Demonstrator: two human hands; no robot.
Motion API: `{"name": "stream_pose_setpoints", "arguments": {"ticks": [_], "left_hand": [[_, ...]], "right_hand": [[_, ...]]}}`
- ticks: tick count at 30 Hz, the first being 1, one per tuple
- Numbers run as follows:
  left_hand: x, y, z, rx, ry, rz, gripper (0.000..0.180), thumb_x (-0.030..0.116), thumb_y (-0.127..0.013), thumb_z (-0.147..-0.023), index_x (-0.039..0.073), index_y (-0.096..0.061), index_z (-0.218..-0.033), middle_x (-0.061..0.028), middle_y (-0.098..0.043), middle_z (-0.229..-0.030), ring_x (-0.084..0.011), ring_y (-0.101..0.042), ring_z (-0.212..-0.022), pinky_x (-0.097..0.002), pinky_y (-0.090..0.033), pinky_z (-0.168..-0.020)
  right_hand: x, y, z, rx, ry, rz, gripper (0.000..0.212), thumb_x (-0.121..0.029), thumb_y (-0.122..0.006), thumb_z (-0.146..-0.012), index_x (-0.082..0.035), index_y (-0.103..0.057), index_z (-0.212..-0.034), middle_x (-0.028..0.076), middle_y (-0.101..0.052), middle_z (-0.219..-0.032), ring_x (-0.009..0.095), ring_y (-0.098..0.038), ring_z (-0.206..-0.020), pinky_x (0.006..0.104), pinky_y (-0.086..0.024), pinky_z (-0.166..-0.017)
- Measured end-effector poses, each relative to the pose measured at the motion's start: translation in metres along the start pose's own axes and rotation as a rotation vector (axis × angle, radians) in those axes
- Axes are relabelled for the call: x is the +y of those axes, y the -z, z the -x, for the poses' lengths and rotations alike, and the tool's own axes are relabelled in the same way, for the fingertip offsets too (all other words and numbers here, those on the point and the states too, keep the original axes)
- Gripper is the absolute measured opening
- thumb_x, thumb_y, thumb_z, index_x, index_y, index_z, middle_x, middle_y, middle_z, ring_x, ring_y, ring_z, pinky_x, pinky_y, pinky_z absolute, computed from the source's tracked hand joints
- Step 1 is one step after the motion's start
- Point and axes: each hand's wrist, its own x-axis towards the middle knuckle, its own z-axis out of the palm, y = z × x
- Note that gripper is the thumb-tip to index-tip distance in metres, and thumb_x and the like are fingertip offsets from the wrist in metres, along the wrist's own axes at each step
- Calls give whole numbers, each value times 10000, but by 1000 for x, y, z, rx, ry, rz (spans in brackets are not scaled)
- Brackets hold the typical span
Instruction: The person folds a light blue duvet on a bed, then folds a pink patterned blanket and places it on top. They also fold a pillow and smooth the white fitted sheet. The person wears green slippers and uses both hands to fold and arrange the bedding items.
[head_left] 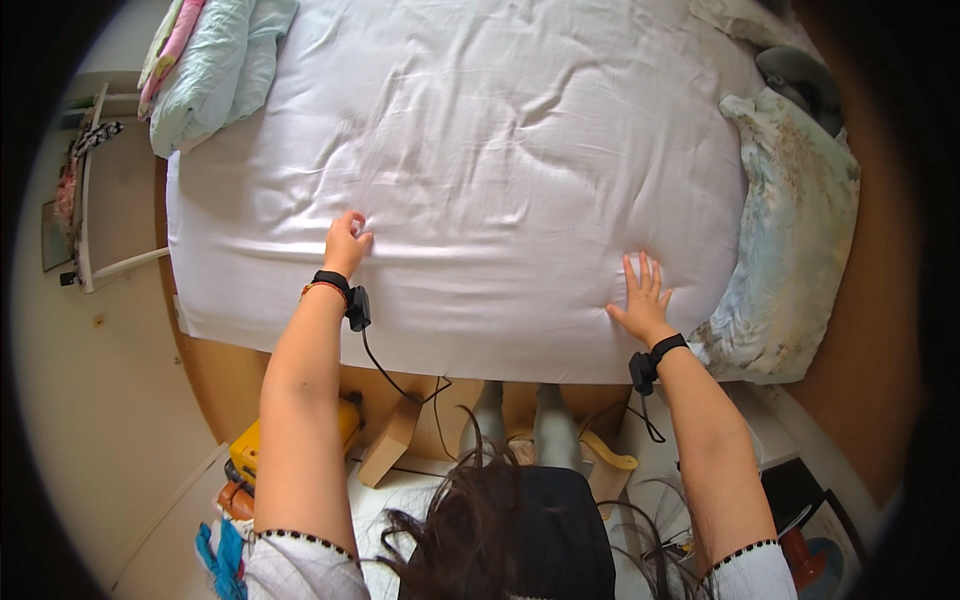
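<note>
A pale pinkish-white bed sheet (pixel 480 190) covers the bed, with wrinkles across its middle and far part. On its near left area rests my left hand (pixel 347 245). The fingers there are bent, with a gap between thumb and fingertips, and no cloth shows inside. A long crease in the sheet runs sideways past this hand. My right hand (pixel 645 300) lies flat on the sheet near its right corner, fingers spread. Each wrist wears a black strap with a small black device and a cable.
Folded light-blue bedding (pixel 220 80) lies at the far left corner. Along the right edge are a floral pillow (pixel 785 240) and a dark grey neck pillow (pixel 805 85). Below the near edge stand a yellow case (pixel 265 440) and a cardboard box (pixel 390 440). A white-framed rack (pixel 90 200) is at left.
</note>
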Motion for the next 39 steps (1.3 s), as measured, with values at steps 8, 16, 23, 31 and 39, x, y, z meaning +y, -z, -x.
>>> {"name": "stream_pose_setpoints", "arguments": {"ticks": [8,16,23,31,39], "left_hand": [[-77,-32,50,-3,247,184,190,203,-622,-904,18,-630,-866,-139,-667,-760,-280,-619,-707,-386,-493,-686],[-183,-23,149,6,679,-292,173,189,-610,-876,44,-653,-961,-183,-698,-930,-354,-662,-874,-442,-510,-774],[-201,-6,342,-818,717,-503,279,112,-611,-863,38,-613,-1133,-206,-683,-1061,-355,-652,-1009,-416,-515,-889],[-65,-36,182,266,149,236,353,87,-627,-888,26,-545,-1226,-158,-610,-1088,-302,-592,-1000,-395,-473,-913],[1,-14,73,50,-151,-226,212,187,-654,-881,130,-583,-1073,-134,-578,-1071,-353,-560,-1015,-467,-482,-834]], "right_hand": [[-2,4,0,2,1,-14,1051,-397,-765,-776,-297,-87,-1573,50,34,-1642,348,30,-1501,753,-154,-1076],[0,0,-2,4,4,-21,1053,-393,-770,-774,-295,-90,-1572,56,30,-1641,356,30,-1499,759,-141,-1074],[3,-4,-3,12,10,-20,1075,-396,-778,-765,-292,-77,-1573,60,34,-1640,359,34,-1498,764,-140,-1068],[4,-6,-4,14,29,8,1080,-376,-784,-763,-272,-78,-1574,74,34,-1639,380,31,-1494,767,-189,-1047],[3,-6,-5,-9,8,8,1083,-384,-781,-766,-298,-62,-1572,61,41,-1639,355,35,-1498,763,-167,-1061]]}}
